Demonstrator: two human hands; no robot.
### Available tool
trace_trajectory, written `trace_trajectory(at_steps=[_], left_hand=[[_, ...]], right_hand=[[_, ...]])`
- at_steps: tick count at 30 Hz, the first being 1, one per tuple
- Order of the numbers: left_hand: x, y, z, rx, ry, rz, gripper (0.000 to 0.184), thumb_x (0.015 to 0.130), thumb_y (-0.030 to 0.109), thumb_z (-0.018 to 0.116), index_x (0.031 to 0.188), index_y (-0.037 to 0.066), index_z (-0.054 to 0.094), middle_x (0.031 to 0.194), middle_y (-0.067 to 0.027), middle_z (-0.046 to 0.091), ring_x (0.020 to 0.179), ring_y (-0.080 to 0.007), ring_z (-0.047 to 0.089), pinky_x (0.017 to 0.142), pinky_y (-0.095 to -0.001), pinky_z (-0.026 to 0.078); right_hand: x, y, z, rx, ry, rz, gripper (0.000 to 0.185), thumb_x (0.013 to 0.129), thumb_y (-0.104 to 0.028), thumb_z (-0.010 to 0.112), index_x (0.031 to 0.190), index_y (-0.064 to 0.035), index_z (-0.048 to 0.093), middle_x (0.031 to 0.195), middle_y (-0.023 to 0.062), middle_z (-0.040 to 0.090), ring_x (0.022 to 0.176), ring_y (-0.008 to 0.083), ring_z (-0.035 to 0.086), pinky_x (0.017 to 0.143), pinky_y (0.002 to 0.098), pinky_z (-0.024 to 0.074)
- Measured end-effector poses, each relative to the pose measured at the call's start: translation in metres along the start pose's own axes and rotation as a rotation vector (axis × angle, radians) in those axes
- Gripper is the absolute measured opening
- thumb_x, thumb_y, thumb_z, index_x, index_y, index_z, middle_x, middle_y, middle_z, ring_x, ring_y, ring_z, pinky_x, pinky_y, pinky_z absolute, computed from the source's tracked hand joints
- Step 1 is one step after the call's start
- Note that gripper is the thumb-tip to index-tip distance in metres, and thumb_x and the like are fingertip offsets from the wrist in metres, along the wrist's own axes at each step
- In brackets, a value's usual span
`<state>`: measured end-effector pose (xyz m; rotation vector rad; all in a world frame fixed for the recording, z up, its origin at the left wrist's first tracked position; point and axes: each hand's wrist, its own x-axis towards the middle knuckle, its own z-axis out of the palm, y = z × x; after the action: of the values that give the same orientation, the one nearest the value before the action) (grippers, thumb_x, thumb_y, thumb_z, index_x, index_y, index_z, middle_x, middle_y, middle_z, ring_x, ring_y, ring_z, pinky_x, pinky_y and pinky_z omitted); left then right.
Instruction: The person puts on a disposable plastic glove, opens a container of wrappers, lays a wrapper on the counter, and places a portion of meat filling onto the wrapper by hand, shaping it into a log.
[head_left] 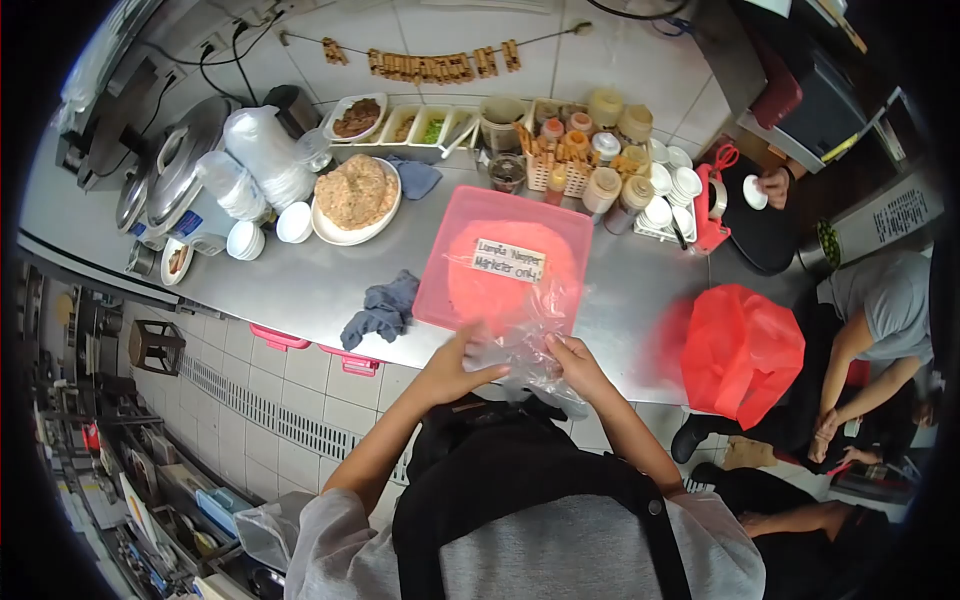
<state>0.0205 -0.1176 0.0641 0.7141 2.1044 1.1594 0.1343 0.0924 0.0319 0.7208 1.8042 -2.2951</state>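
A clear plastic bag [525, 350] is crumpled between my hands at the front edge of the steel counter. My right hand [582, 370] pinches its right side between thumb and fingers. On the bag's left side, my left hand [455, 370] has its thumb spread away from its fingers, and the fingertips are blurred near the plastic. Just beyond lies a pink translucent container [455, 225] with a handwritten label [508, 260] on top. The bag overlaps the container's near edge. Left of the container is a crumpled grey-blue cloth [385, 308].
A plate of ground mixture [355, 195], stacked white cups [245, 240] and metal pots [185, 170] stand left. Sauce bottles [600, 190] and a basket line the back. A red bag [742, 355] sits at right, near other people [885, 310].
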Motion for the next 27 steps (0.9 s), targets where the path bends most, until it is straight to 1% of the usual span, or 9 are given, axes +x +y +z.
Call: trace_trajectory(at_steps=[3,5,7,11,13,15,19,25,27], left_hand=[[0.010,-0.006,-0.009,0.050,0.352,0.332,0.095,0.069,0.037,0.082,0.141,0.001,0.030,0.128,-0.0199,0.048,0.110,-0.0253,0.053,0.088,-0.0319,0.048],[0.020,-0.035,-0.026,0.049,0.397,0.414,0.074,0.076,0.034,0.077,0.133,0.001,0.043,0.110,-0.0160,0.061,0.095,-0.0246,0.061,0.081,-0.0354,0.049],[0.022,-0.058,-0.055,-0.690,0.234,-0.005,0.039,0.087,0.026,0.067,0.117,0.003,0.058,0.093,-0.0054,0.065,0.077,-0.0117,0.060,0.069,-0.0265,0.048],[0.024,-0.086,-0.144,-0.871,0.743,0.150,0.013,0.091,0.020,0.062,0.093,0.008,0.065,0.060,0.0082,0.053,0.046,0.0001,0.039,0.041,-0.0189,0.030],[0.014,-0.097,-0.200,-0.733,0.622,0.099,0.014,0.090,0.020,0.064,0.094,0.007,0.066,0.062,0.0076,0.054,0.047,-0.0003,0.041,0.042,-0.0187,0.032],[0.011,-0.105,-0.236,-0.602,0.505,0.042,0.016,0.088,0.020,0.066,0.095,0.006,0.066,0.063,0.0071,0.055,0.048,-0.0006,0.042,0.043,-0.0186,0.033],[0.003,-0.116,-0.278,-0.425,0.190,0.026,0.021,0.086,0.021,0.069,0.095,0.003,0.067,0.066,0.0051,0.059,0.050,-0.0017,0.047,0.045,-0.0187,0.038],[0.021,-0.131,-0.295,-0.217,-0.250,0.043,0.024,0.084,0.023,0.070,0.096,0.003,0.067,0.068,0.0033,0.061,0.051,-0.0024,0.048,0.044,-0.0195,0.038],[0.025,-0.132,-0.287,-0.183,-0.283,0.051,0.025,0.084,0.024,0.071,0.096,0.002,0.067,0.069,0.0025,0.061,0.052,-0.0030,0.049,0.045,-0.0204,0.039]], right_hand=[[0.011,-0.005,0.042,-0.017,-0.078,-0.024,0.034,0.099,-0.035,0.047,0.098,-0.0061,0.065,0.076,-0.0060,0.057,0.060,0.0025,0.046,0.054,0.0204,0.0405],[0.023,0.000,0.074,0.017,-0.140,-0.077,0.033,0.099,-0.034,0.046,0.098,-0.0067,0.065,0.077,-0.0057,0.058,0.061,0.0025,0.046,0.054,0.0207,0.0407],[0.042,0.009,0.099,0.053,-0.135,-0.066,0.031,0.099,-0.032,0.046,0.100,-0.0072,0.065,0.074,-0.0060,0.055,0.063,0.0032,0.047,0.057,0.0208,0.0415],[0.096,0.015,0.151,-0.333,-0.214,-0.341,0.029,0.094,-0.029,0.055,0.103,-0.0023,0.063,0.080,0.0038,0.057,0.071,0.0138,0.054,0.067,0.0272,0.0455],[0.118,0.015,0.188,-0.678,-0.169,-0.465,0.031,0.091,-0.027,0.058,0.105,-0.0004,0.062,0.084,0.0079,0.058,0.077,0.0189,0.056,0.071,0.0305,0.0468],[0.146,0.029,0.228,-0.994,0.266,-0.786,0.035,0.086,-0.025,0.062,0.110,0.0007,0.061,0.098,0.0116,0.058,0.091,0.0269,0.056,0.078,0.0368,0.0470],[0.181,0.058,0.252,-1.405,0.288,-0.891,0.038,0.078,-0.024,0.067,0.109,-0.0034,0.063,0.100,0.0086,0.059,0.092,0.0300,0.054,0.078,0.0420,0.0450],[0.170,-0.006,0.263,-0.732,0.292,-0.597,0.016,0.082,-0.019,0.065,0.092,-0.0058,0.065,0.096,0.0123,0.061,0.086,0.0241,0.058,0.074,0.0342,0.0473],[0.158,-0.030,0.263,0.431,-0.207,-0.028,0.019,0.092,-0.021,0.058,0.096,-0.0031,0.064,0.103,0.0092,0.061,0.093,0.0178,0.058,0.078,0.0312,0.0460]])
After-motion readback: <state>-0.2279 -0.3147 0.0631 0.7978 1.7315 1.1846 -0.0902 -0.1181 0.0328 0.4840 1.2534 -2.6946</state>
